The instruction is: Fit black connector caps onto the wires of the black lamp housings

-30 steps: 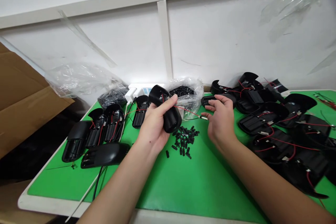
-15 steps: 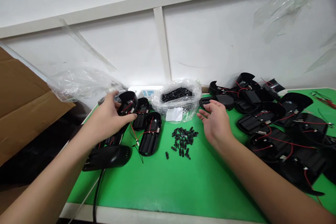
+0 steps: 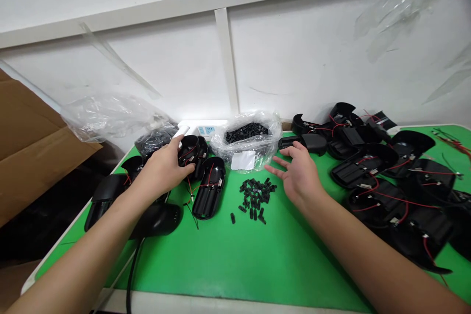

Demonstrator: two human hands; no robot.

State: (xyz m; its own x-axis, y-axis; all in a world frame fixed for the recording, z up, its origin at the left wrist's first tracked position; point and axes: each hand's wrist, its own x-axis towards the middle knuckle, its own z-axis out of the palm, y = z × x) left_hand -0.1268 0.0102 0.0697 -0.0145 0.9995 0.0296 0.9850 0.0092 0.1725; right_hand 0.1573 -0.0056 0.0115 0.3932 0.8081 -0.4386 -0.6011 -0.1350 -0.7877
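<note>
While your left hand (image 3: 162, 170) is curving over a black plastic housing (image 3: 189, 151), its fingertips are touching the shell, but you cannot tell from this view whether they are clenching it or only resting there. A small white tube (image 3: 180, 132) is showing just beyond those fingers, and whether they are pinching it is also hard to tell. Your right hand (image 3: 300, 175) is lying open and released, fingers spread, with its upper fingers (image 3: 294, 146) reaching against the end of a black shell (image 3: 311, 143). The first housing is sitting on a green work mat (image 3: 239, 265), just beside a battery housing (image 3: 208, 189) trailing red wires. A pile of small black connectors (image 3: 253, 199) is lying between your hands, below a clear plastic bag (image 3: 246, 149) holding more black pieces. Other wired black housings (image 3: 364, 167) are crowding the mat's right side.
</note>
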